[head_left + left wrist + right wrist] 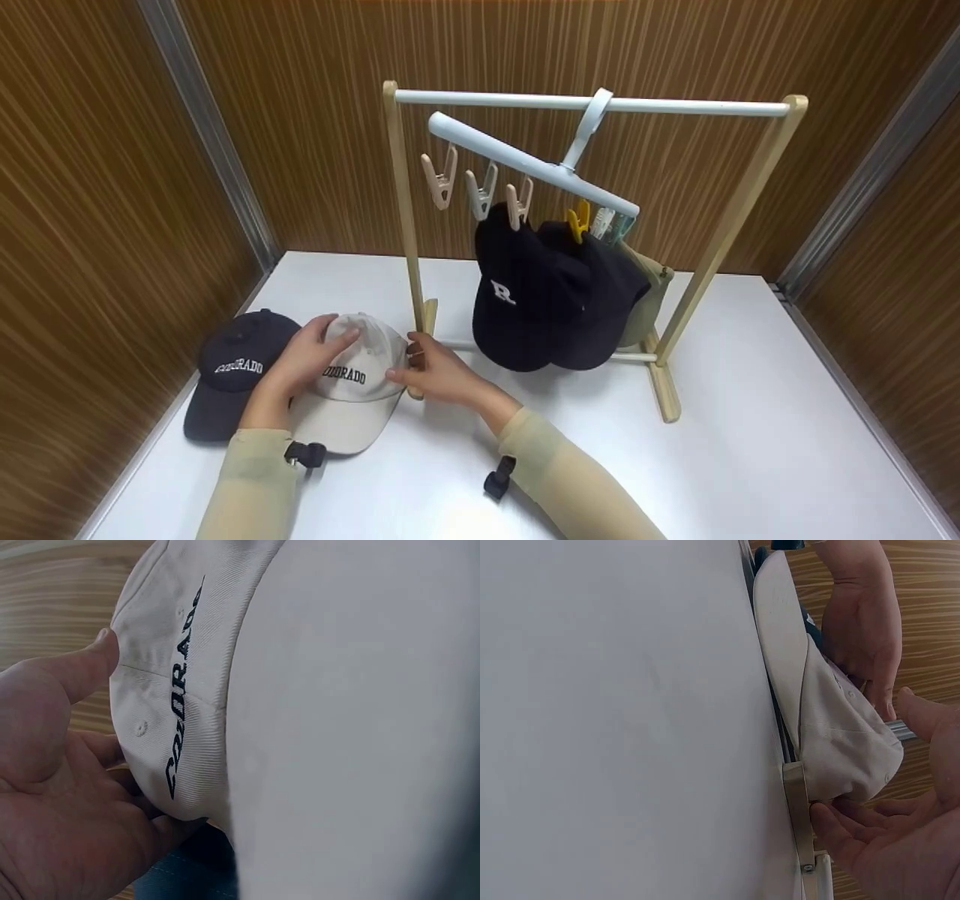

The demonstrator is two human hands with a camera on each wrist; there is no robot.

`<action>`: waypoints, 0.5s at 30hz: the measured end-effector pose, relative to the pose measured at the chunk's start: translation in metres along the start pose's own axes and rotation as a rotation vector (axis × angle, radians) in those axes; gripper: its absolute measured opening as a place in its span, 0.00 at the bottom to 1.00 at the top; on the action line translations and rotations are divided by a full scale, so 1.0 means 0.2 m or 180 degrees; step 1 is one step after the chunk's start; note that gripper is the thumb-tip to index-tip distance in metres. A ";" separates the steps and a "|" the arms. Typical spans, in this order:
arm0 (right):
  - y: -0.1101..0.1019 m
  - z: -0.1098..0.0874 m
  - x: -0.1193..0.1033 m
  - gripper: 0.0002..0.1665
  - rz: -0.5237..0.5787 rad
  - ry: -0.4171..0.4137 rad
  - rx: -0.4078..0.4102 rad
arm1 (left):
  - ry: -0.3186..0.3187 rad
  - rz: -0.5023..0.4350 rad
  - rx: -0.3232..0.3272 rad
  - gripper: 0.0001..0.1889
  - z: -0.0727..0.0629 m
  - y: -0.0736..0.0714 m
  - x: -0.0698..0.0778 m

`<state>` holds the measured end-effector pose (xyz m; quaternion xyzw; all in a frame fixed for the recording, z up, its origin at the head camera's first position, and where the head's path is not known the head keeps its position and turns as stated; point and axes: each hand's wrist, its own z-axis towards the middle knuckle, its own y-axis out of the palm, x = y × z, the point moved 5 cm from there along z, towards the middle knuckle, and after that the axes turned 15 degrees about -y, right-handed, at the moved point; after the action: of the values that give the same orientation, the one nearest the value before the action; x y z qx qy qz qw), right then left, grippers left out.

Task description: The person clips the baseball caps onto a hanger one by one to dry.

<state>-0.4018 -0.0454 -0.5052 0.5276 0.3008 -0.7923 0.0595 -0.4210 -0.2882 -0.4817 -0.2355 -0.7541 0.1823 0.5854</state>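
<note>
A beige baseball cap with dark COLORADO lettering sits brim toward me on the white table. My left hand holds the crown's left side, thumb over the crown and bent fingers around the side, as the left wrist view shows. On the cap's other side, my right hand touches the lower edge with its fingers; its thumb stands spread away from them in the right wrist view. Left of the beige cap lies a navy COLORADO cap, partly hidden behind my left hand.
A wooden rack with white bars carries a light blue clip hanger. Dark caps and an olive cap hang from its clips. The rack's left foot stands close to my right hand. Wood-grain walls enclose the table.
</note>
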 end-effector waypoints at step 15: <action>0.01 0.01 0.03 0.54 -0.0012 0.0060 0.0068 | 0.0072 0.0097 0.0066 0.40 0.00 0.00 0.00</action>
<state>-0.4059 -0.0468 -0.5105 0.5351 0.2938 -0.7905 0.0495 -0.4214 -0.2889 -0.4817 -0.2429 -0.7418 0.1964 0.5934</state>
